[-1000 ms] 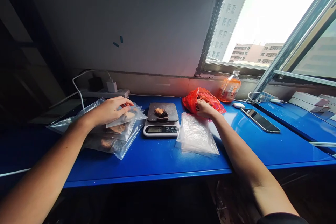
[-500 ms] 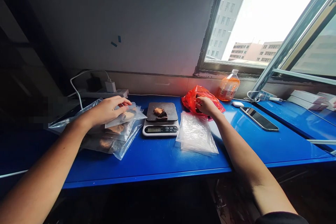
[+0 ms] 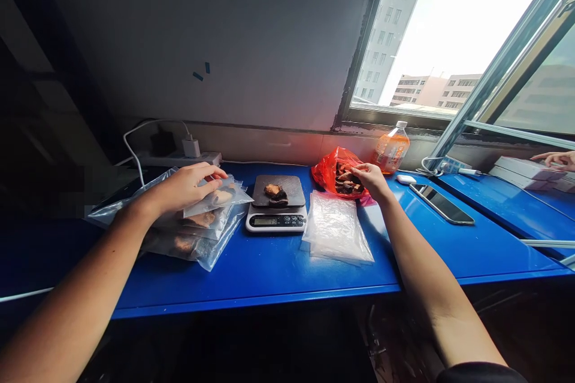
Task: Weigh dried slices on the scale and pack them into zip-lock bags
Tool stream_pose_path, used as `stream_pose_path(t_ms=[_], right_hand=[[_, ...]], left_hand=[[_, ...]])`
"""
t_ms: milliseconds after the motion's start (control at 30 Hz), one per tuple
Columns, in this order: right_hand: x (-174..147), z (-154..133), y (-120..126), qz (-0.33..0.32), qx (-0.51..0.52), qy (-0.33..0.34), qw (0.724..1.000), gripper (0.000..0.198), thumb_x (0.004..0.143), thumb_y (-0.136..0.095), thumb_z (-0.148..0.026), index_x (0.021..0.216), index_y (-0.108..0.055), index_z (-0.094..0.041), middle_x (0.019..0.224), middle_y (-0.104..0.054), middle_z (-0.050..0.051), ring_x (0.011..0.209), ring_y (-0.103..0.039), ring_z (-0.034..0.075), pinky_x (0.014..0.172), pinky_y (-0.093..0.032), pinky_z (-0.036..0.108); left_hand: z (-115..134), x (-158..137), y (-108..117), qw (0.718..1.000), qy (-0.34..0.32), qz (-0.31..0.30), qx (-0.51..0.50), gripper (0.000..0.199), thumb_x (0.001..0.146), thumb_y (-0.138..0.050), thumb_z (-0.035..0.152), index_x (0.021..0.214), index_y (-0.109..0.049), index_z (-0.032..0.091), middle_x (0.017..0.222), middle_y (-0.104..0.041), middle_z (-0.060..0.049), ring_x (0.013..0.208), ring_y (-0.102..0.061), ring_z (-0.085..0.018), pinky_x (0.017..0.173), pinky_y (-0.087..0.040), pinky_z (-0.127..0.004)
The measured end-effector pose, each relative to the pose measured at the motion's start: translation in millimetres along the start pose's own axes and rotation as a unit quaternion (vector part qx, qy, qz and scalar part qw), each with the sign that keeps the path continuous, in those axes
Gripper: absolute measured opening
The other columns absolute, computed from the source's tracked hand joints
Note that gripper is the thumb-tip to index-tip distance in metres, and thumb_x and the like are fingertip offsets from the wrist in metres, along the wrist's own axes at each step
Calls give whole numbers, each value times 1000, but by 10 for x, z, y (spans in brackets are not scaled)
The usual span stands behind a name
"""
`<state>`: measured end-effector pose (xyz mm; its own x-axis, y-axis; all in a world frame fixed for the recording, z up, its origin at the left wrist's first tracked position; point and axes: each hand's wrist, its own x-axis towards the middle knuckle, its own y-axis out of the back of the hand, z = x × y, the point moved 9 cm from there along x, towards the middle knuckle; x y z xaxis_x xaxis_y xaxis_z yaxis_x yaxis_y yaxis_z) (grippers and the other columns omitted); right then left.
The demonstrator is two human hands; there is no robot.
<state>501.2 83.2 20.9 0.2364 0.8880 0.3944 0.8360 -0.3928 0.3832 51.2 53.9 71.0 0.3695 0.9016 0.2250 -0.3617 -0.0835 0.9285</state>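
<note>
My left hand, fingers apart and slightly bent, rests on a pile of clear plastic bags with dried brown slices inside. Right of it stands a kitchen scale with a pale brown piece and a dark piece on its plate. My right hand is at the right side of an opened red plastic bag, which is full of dark dried pieces. Its fingertips are pinched together at the bag's mouth; what they hold is too small to make out.
Flat clear bags lie right of the scale. Behind my right hand stands an orange drink bottle. A phone and a white case lie farther right. Another person's hand is over white boxes at the right edge.
My right hand has drawn back a little to the right out of the red bag's opening, so its dark contents show. Another person's hand has come into view at far right.
</note>
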Motion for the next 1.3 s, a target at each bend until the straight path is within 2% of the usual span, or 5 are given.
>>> stream_pose_path(t_ms=[367, 867, 1000, 1133, 1300], right_hand=[[56, 198, 74, 10, 206, -58, 977, 32, 61, -73, -29, 88, -60, -19, 73, -69, 2, 63, -66, 16, 58, -54, 27], [-20, 37, 73, 25, 260, -65, 963, 39, 55, -72, -19, 92, -60, -18, 72, -70, 3, 66, -69, 19, 57, -53, 28], [-28, -181, 179, 82, 265, -4, 961, 41, 59, -71, -23, 98, -58, -19, 73, -66, -1, 65, -68, 15, 64, -56, 30], [-172, -691, 191, 129, 224, 120, 959, 38, 64, -70, -24, 101, -61, -22, 75, -63, -3, 70, -67, 14, 70, -56, 31], [-463, -1212, -378, 10, 149, 204, 967, 25, 74, -67, -28, 97, -65, -22, 82, -69, 1, 79, -68, 16, 77, -54, 33]], left_hand=[[7, -9, 17, 1000, 19, 1, 3, 41, 82, -43, 47, 110, -64, 25, 116, -62, -3, 101, -59, -22, 84, -47, -30], [42, -16, 29, 1000, 17, 0, 4, 40, 84, -44, 44, 112, -63, 23, 118, -62, -5, 103, -59, -23, 87, -46, -31], [34, -10, 17, 1000, -2, 4, 4, 38, 85, -45, 44, 111, -63, 23, 116, -63, -5, 102, -59, -22, 87, -46, -30], [23, -9, 17, 1000, -6, 13, 11, 37, 85, -45, 45, 110, -64, 26, 114, -64, -3, 101, -61, -23, 84, -47, -29], [39, -16, 18, 1000, -6, 14, 18, 37, 83, -46, 45, 109, -64, 27, 114, -65, -3, 102, -61, -22, 83, -48, -28]])
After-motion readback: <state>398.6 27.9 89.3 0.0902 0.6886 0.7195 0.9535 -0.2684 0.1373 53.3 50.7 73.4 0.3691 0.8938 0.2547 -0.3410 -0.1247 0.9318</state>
